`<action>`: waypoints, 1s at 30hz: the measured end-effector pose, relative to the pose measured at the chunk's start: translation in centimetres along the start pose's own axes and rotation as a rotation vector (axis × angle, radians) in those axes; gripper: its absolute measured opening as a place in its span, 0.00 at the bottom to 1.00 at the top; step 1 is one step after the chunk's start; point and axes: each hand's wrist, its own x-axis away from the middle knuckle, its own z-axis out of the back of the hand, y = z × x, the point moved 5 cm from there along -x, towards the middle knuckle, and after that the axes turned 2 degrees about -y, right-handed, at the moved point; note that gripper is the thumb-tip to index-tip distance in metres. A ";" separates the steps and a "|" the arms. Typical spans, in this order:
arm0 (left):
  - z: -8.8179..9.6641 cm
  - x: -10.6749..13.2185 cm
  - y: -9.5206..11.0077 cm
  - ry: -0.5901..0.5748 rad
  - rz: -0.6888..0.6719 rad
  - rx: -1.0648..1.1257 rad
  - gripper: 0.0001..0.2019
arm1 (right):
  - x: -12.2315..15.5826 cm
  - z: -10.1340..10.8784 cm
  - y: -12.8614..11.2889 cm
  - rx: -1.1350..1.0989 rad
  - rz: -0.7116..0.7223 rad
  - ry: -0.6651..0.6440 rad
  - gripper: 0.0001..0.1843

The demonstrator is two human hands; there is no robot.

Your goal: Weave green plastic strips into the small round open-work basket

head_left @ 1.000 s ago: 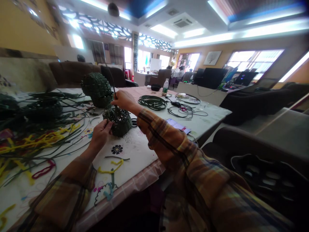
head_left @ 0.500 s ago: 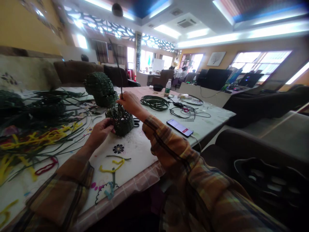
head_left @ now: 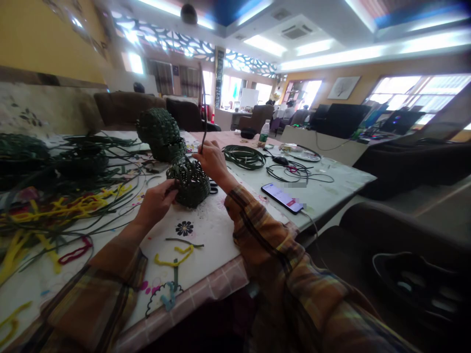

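A small dark green woven basket [head_left: 191,186] sits on the white table covering, its weave open around the upper part. My left hand [head_left: 158,200] pinches its near left side between thumb and fingers. Above the basket's right rim, my right hand [head_left: 213,159] is closed on a dark green weaving strip [head_left: 204,108] that stands nearly upright out of the fist. Right behind the basket is a larger woven green piece [head_left: 160,132] with a rounded top. Scissors handles [head_left: 213,187] show at the basket's right side, the blades hidden.
Coiled green strips [head_left: 244,157], a water bottle [head_left: 264,133], a mouse [head_left: 280,160] and a phone [head_left: 281,197] on a cable lie to the right. Yellow fuzzy stems [head_left: 84,203] and loose green strips heap on the left. A chair [head_left: 360,220] stands beyond the right edge.
My right hand has shifted slightly, and the strip it holds leans differently. The whole view has swung a little to the left, so things appear further right.
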 end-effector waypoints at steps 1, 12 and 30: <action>0.0 0.0 0.0 0.001 0.002 -0.003 0.18 | 0.1 -0.1 0.2 -0.008 -0.002 0.007 0.12; -1.1 0.5 0.6 0.106 0.217 0.380 0.23 | 1.2 -0.1 1.0 -0.170 0.099 0.153 0.12; -1.7 0.8 1.4 0.177 0.287 0.160 0.12 | 7.3 -2.6 5.0 -0.769 -0.292 0.058 0.17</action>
